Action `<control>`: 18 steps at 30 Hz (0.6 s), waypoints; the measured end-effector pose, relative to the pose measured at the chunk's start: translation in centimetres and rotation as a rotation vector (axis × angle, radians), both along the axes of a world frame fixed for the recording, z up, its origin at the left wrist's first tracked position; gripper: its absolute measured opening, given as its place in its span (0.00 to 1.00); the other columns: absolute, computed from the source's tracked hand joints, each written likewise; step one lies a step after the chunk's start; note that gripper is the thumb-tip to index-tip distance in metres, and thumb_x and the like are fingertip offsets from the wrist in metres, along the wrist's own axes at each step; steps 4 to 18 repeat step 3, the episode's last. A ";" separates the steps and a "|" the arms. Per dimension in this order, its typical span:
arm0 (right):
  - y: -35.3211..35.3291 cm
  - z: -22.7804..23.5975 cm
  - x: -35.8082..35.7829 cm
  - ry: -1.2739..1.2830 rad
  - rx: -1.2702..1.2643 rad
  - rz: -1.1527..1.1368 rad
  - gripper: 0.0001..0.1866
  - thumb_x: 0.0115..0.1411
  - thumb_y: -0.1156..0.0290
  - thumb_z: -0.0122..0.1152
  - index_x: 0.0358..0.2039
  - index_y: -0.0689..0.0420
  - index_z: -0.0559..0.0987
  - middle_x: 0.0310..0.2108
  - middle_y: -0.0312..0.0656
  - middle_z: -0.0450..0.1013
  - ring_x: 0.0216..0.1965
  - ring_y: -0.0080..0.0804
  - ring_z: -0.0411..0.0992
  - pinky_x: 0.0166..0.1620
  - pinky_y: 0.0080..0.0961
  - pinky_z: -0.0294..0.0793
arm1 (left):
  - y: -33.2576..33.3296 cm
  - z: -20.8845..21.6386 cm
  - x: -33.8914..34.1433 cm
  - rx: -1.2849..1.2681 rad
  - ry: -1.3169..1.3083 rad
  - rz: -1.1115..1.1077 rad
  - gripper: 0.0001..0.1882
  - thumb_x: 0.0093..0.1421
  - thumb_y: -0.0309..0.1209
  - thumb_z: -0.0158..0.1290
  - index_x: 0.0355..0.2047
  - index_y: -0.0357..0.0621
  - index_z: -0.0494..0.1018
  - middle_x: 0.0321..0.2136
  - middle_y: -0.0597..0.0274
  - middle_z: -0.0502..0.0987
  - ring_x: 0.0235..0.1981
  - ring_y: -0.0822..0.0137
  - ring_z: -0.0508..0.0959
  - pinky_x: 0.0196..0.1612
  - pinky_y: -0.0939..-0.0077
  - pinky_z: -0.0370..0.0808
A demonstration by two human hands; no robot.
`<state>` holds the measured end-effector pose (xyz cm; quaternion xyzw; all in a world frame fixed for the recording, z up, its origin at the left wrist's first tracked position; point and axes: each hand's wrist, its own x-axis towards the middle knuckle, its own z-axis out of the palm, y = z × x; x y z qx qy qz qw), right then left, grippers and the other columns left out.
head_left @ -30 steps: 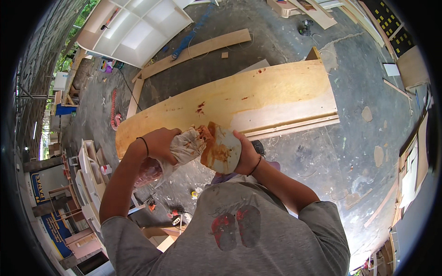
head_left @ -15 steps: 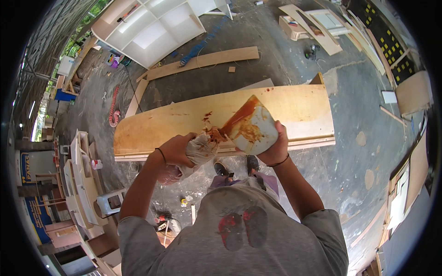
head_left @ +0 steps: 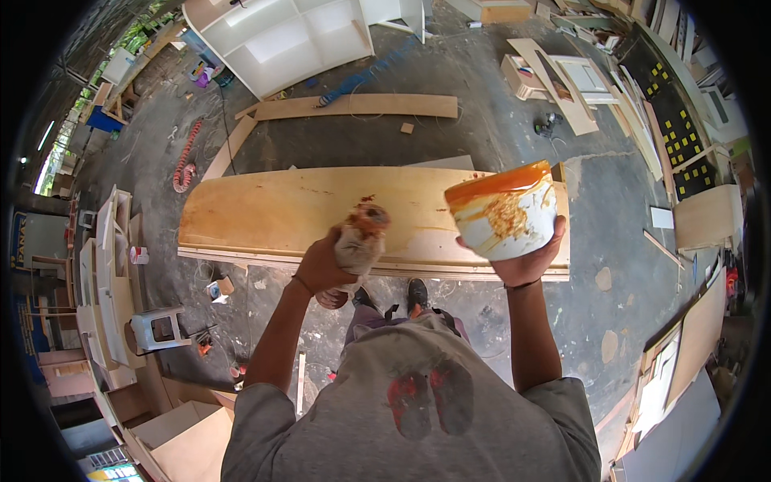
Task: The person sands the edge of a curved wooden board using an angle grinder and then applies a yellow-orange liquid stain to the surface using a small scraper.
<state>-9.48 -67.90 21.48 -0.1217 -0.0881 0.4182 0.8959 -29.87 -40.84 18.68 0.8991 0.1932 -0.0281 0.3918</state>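
My left hand [head_left: 323,263] is closed around a bundled, pale rag [head_left: 359,247], its far end soaked reddish brown. My right hand [head_left: 530,263] grips a white tub [head_left: 514,218] from below, tilted, with orange-brown liquid along its rim and smears down its side. Under both hands lies a long pale wooden panel [head_left: 257,210] with one rounded end at the left. Dark reddish spots mark the panel's surface, and its left part looks more amber than the area near the tub. The rag and the tub are apart, both held above the panel.
A white shelf cabinet [head_left: 281,40] stands beyond the panel. Boards [head_left: 361,106] lie on the concrete floor behind it. A striped hose [head_left: 186,157] is at the left, near a grey-blue stool [head_left: 161,330]. Wood offcuts [head_left: 554,84] and a drill [head_left: 549,124] are at the far right.
The rag and tub have moved apart: my right hand carried the tub to the right and turned it more upright. The rag's stained end now points forward over the panel.
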 end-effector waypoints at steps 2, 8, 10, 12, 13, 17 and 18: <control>-0.4 -1.0 0.9 -0.013 -0.119 -0.004 0.45 0.48 0.33 0.43 0.61 0.46 0.53 0.62 0.45 0.49 0.59 0.57 0.52 0.51 0.72 0.52 | 0.2 -0.4 -1.8 -0.154 -0.162 0.110 0.46 0.32 0.35 0.66 0.53 0.42 0.57 0.43 0.50 0.73 0.44 0.52 0.74 0.46 0.63 0.72; -0.4 -1.7 1.1 0.013 -0.215 -0.023 0.45 0.48 0.33 0.43 0.62 0.46 0.52 0.62 0.45 0.49 0.59 0.56 0.52 0.52 0.70 0.52 | 0.3 -0.6 -2.7 -0.162 -0.183 0.132 0.50 0.35 0.35 0.65 0.58 0.44 0.51 0.50 0.49 0.68 0.50 0.55 0.70 0.50 0.64 0.69; -0.4 -1.7 1.1 0.013 -0.215 -0.023 0.45 0.48 0.33 0.43 0.62 0.46 0.52 0.62 0.45 0.49 0.59 0.56 0.52 0.52 0.70 0.52 | 0.3 -0.6 -2.7 -0.162 -0.183 0.132 0.50 0.35 0.35 0.65 0.58 0.44 0.51 0.50 0.49 0.68 0.50 0.55 0.70 0.50 0.64 0.69; -0.4 -1.7 1.1 0.013 -0.215 -0.023 0.45 0.48 0.33 0.43 0.62 0.46 0.52 0.62 0.45 0.49 0.59 0.56 0.52 0.52 0.70 0.52 | 0.3 -0.6 -2.7 -0.162 -0.183 0.132 0.50 0.35 0.35 0.65 0.58 0.44 0.51 0.50 0.49 0.68 0.50 0.55 0.70 0.50 0.64 0.69; -0.4 -1.7 1.1 0.013 -0.215 -0.023 0.45 0.48 0.33 0.43 0.62 0.46 0.52 0.62 0.45 0.49 0.59 0.56 0.52 0.52 0.70 0.52 | 0.3 -0.6 -2.7 -0.162 -0.183 0.132 0.50 0.35 0.35 0.65 0.58 0.44 0.51 0.50 0.49 0.68 0.50 0.55 0.70 0.50 0.64 0.69; -0.4 -1.7 1.1 0.013 -0.215 -0.023 0.45 0.48 0.33 0.43 0.62 0.46 0.52 0.62 0.45 0.49 0.59 0.56 0.52 0.52 0.70 0.52 | 0.3 -0.6 -2.7 -0.162 -0.183 0.132 0.50 0.35 0.35 0.65 0.58 0.44 0.51 0.50 0.49 0.68 0.50 0.55 0.70 0.50 0.64 0.69; -0.4 -1.7 1.1 0.013 -0.215 -0.023 0.45 0.48 0.33 0.43 0.62 0.46 0.52 0.62 0.45 0.49 0.59 0.56 0.52 0.52 0.70 0.52 | 0.3 -0.6 -2.7 -0.162 -0.183 0.132 0.50 0.35 0.35 0.65 0.58 0.44 0.51 0.50 0.49 0.68 0.50 0.55 0.70 0.50 0.64 0.69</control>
